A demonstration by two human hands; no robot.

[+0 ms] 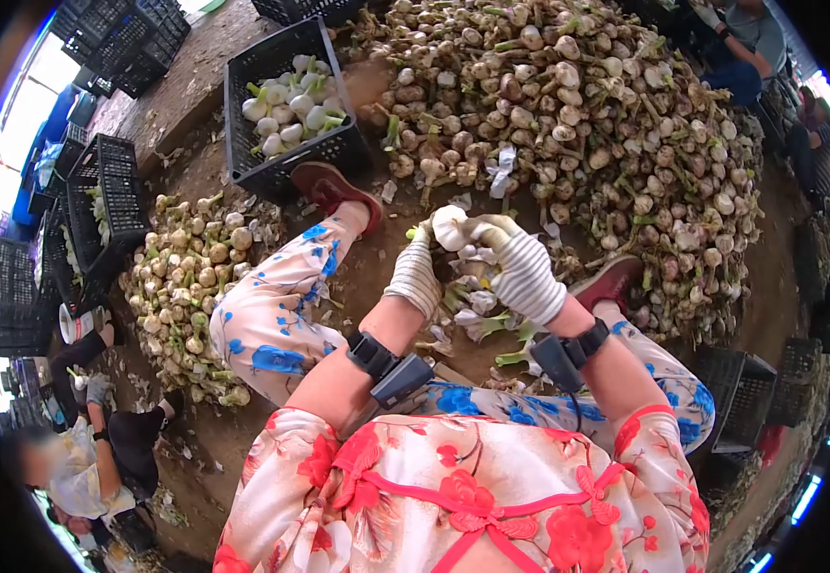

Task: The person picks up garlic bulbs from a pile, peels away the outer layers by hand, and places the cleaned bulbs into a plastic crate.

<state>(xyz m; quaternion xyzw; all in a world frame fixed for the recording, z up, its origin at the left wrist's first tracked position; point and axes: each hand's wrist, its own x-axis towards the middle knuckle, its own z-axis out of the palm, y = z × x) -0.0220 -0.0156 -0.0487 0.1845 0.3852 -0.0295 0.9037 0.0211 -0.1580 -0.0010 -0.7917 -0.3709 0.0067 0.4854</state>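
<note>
Between my two gloved hands is a white garlic bulb [450,229], its skin clean and pale. My left hand [417,269], in a striped work glove, is closed around the bulb's left side, where a bit of green stem shows. My right hand [522,269] wears a matching glove; its thumb and fingers are bent and pressed against the bulb's right side. Below the hands, peeled garlic skins and cut green stalks [482,320] litter the ground between my legs. Whether my right fingers hold a small tool is hidden.
A black crate [243,158] of cleaned bulbs stands ahead on the left. A big heap of unpeeled garlic [568,115] rises in front and to the right; a smaller pile [186,277] lies left. Stacked crates [114,201] and a seated person [100,458] are farther left.
</note>
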